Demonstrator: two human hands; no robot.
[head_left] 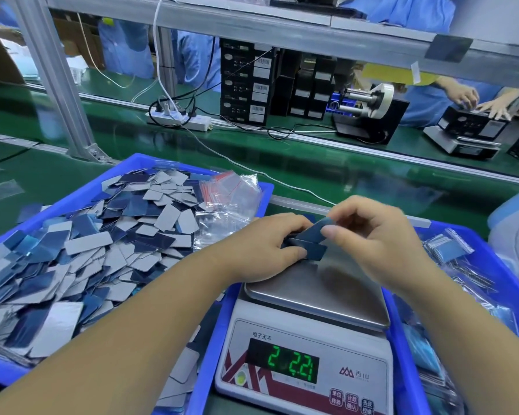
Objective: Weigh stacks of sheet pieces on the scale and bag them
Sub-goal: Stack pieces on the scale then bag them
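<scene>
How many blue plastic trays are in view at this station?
3. One blue plastic tray at left holds loose sheet pieces, one sits under the white digital scale, one at right holds bagged pieces. Others may lie out of frame.

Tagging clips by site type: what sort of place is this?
Most likely a factory packing line. A green conveyor belt runs between aluminium-framed stations, a blue bin holds loose sheet pieces and zip bags, and a digital scale sits at the worker's station; blue-smocked people work opposite.
</scene>
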